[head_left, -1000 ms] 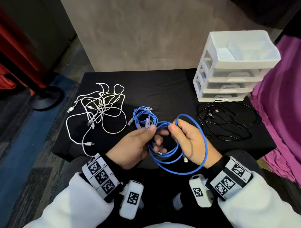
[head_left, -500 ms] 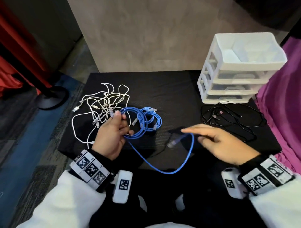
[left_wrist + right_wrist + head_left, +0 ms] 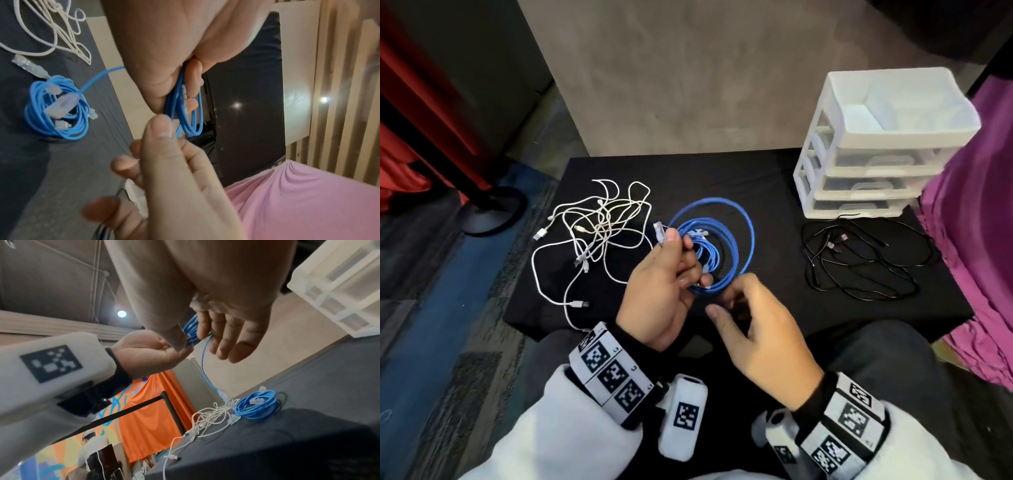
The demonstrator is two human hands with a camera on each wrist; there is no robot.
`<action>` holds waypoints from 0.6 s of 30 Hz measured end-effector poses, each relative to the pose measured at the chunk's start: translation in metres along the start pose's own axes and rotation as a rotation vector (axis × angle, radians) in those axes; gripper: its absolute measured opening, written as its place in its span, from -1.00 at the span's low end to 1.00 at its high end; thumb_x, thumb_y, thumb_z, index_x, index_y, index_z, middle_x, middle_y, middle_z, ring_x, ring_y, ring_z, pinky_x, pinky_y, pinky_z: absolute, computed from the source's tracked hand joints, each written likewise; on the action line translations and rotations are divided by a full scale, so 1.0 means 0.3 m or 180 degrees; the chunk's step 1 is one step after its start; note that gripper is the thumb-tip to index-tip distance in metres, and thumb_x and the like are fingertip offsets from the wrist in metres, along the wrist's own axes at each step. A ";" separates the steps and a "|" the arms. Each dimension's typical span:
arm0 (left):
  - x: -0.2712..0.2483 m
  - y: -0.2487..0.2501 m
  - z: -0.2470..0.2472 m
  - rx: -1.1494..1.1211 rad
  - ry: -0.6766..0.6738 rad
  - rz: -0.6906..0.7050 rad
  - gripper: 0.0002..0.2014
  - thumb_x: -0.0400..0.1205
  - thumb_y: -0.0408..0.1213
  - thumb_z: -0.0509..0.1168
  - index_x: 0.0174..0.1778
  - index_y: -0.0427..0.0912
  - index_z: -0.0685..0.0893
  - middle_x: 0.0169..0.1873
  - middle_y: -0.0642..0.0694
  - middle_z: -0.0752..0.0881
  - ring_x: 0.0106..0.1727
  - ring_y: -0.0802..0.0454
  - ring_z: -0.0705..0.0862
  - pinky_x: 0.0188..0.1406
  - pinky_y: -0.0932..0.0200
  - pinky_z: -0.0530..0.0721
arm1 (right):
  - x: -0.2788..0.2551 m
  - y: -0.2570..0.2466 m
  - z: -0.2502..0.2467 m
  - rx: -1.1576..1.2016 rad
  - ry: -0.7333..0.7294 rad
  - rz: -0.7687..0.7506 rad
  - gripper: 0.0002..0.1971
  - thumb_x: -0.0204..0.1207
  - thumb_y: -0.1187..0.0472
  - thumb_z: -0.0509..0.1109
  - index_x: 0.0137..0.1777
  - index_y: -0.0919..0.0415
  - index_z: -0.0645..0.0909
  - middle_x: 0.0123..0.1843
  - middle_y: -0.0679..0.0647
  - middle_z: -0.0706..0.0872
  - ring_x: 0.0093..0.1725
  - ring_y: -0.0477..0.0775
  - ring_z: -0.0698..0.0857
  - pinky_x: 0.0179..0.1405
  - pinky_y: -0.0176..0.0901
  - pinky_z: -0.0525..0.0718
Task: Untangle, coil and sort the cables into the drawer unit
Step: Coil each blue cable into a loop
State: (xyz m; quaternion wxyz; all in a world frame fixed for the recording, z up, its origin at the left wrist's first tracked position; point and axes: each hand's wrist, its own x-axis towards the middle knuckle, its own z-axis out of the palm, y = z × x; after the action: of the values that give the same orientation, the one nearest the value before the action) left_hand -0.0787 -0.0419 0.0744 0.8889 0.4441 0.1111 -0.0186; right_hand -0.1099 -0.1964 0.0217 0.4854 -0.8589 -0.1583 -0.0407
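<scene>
My left hand (image 3: 688,270) grips several loops of a blue network cable (image 3: 748,236) above the black table, fingers curled round the strands (image 3: 185,97). One clear plug (image 3: 659,233) sticks up by the left thumb. My right hand (image 3: 726,301) meets the loops' near end, and its thumb and index finger pinch the blue strands (image 3: 191,335); the other fingers (image 3: 236,344) stay fairly straight. A second, coiled blue bundle (image 3: 57,110) lies on the table behind the held loops. The white drawer unit (image 3: 859,164) stands at the back right, drawers pushed in.
A tangle of white cables (image 3: 602,233) lies left on the table (image 3: 722,178). Loose black cables (image 3: 859,260) lie in front of the drawer unit. Pink fabric (image 3: 979,240) borders the right edge. A black stand base (image 3: 489,212) sits on the floor at left.
My right hand has come back from the right to the loops in my left hand. The trailing blue length has been drawn up into a wider loop.
</scene>
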 end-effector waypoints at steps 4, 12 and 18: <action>-0.008 0.040 0.002 -0.0432 -0.0165 -0.0172 -0.69 0.85 -0.04 0.07 -0.08 -0.13 0.55 -0.45 0.07 0.22 -0.52 0.17 0.17 -0.34 0.22 0.56 | 0.007 -0.006 0.000 0.0322 0.0257 0.0213 -0.50 0.60 -0.02 0.54 0.50 -0.13 0.48 0.05 -0.15 0.67 0.03 -0.06 0.71 0.09 -0.15 0.68; 0.017 0.064 -0.013 -0.0654 -0.0178 -0.0142 -0.70 0.85 -0.04 0.08 -0.11 -0.11 0.53 -0.45 0.10 0.22 -0.56 0.20 0.22 -0.35 0.24 0.57 | 0.018 0.000 -0.067 -0.0096 -0.0267 -0.0322 -0.63 0.74 -0.18 0.31 -0.22 0.04 0.57 -0.31 -0.04 0.51 -0.18 -0.01 0.59 -0.12 0.09 0.60; 0.049 0.089 -0.046 -0.1166 0.0091 -0.0087 -0.67 0.84 -0.02 0.07 -0.17 -0.08 0.51 -0.49 0.13 0.25 -0.57 0.18 0.23 -0.38 0.29 0.50 | -0.003 -0.016 -0.071 0.0005 -0.0696 -0.0346 -0.61 0.77 -0.09 0.31 -0.30 0.01 0.45 -0.34 -0.03 0.47 -0.24 0.00 0.58 -0.14 0.12 0.59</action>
State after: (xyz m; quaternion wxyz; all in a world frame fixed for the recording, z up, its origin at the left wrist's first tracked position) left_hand -0.0633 -0.0137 0.0841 0.9529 0.2735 0.1311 -0.0038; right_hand -0.1105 -0.2125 0.0366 0.4629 -0.8480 -0.2566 0.0270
